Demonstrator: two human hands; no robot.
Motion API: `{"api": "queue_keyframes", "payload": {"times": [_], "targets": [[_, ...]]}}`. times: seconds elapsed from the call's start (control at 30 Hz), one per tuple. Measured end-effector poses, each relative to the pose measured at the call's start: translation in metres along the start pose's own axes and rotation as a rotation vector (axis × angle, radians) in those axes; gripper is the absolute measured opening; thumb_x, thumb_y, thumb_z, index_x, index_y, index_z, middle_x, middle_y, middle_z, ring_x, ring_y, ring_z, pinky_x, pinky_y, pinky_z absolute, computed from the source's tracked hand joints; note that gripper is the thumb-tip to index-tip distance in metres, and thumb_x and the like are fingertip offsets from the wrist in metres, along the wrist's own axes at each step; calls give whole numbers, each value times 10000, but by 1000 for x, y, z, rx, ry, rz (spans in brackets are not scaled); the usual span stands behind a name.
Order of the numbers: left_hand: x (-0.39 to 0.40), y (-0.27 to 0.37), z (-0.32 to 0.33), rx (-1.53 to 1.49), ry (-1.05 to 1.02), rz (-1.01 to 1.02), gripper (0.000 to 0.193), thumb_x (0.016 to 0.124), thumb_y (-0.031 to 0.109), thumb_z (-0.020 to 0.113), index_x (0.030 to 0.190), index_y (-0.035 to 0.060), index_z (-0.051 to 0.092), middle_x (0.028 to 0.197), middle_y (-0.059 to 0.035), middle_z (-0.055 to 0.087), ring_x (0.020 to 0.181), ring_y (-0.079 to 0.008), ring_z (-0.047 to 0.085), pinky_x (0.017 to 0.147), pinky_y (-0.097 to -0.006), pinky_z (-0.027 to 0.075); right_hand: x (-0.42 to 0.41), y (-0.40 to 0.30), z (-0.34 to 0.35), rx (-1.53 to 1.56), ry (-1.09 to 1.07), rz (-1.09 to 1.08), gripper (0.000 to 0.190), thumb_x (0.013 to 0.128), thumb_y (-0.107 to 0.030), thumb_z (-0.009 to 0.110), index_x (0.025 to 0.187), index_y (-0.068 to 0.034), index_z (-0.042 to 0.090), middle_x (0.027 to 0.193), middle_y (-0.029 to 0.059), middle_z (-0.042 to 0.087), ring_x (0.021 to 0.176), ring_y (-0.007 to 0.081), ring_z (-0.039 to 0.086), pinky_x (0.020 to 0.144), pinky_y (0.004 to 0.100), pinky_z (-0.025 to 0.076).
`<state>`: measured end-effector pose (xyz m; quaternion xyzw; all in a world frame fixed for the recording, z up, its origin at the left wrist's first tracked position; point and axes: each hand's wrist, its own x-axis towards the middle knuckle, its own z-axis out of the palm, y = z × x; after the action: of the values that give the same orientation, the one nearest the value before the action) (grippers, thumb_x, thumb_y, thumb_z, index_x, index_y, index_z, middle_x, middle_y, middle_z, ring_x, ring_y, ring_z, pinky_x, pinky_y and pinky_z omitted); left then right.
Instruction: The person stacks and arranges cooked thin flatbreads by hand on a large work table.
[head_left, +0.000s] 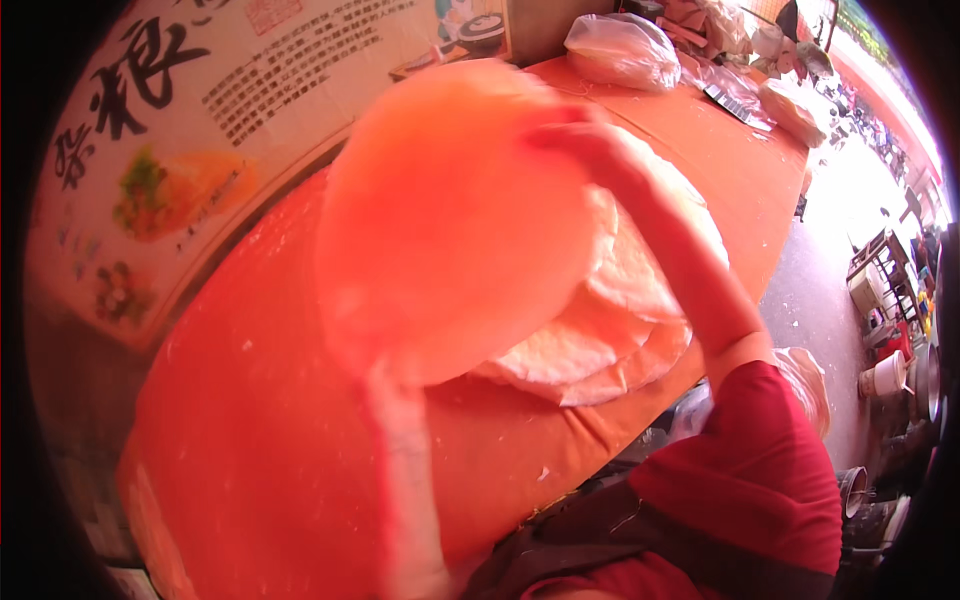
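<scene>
A large, thin, round flatbread (457, 225) is held up above the table and blurred by motion. My right hand (566, 139) grips its far right edge. At its near left edge is my left hand (375, 349), with the fingers blurred and partly hidden by the bread. Below and to the right lies a stack of pale flatbreads (585, 360), with folded, uneven edges. The raised flatbread covers part of this stack. Both rest on a table with an orange cloth (517, 442), dotted with small crumbs.
A printed wall poster (285, 112) with writing and food pictures borders the table's far left side. Filled plastic bags (622, 52) sit at the far end. Beyond the right edge, a floor (810, 300) holds a wooden stool (881, 270) and a white bucket (885, 375).
</scene>
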<state>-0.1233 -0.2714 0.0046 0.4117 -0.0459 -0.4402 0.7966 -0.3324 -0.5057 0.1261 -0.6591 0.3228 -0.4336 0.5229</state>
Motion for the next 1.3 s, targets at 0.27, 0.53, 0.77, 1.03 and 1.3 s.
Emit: {"api": "queue_keyframes", "payload": {"times": [0.27,0.53,0.77,1.03,1.3], "targets": [[-49,-154,65,532,-556,-697,233,722,53,542,928,4,444,806,-72,553,600,-106,526,485,-198,428,50,85,-137,-1320,123,100,793,624,-569,530,1185,-51,316,1155,164,389,1065,307,362,872,420,282],[-26,-93,52,500,-229,-350,211,738,25,500,937,-15,439,840,-142,555,655,-142,545,565,-220,442,93,182,-87,-1304,-261,275,796,654,-668,339,1265,-180,191,1324,66,124,1214,317,61,942,528,22],[-31,-76,50,516,-236,-368,208,730,11,502,930,-14,446,824,-145,560,653,-152,553,561,-219,441,143,142,-17,-1239,-250,-86,686,685,-629,360,1249,-270,204,1312,7,172,1187,344,138,902,558,164],[-36,-67,33,434,-166,-302,198,754,53,513,933,2,445,855,-123,563,698,-132,544,582,-211,430,131,192,14,-1397,-490,136,701,688,-637,308,1257,-241,203,1333,33,77,1207,347,8,886,597,-52],[-82,-11,-28,404,80,-33,203,761,73,510,947,22,447,842,-106,565,684,-127,537,590,-223,428,142,214,70,-1129,-517,-377,564,761,-331,439,1222,-53,271,1287,166,191,1200,309,138,952,493,73]]}}
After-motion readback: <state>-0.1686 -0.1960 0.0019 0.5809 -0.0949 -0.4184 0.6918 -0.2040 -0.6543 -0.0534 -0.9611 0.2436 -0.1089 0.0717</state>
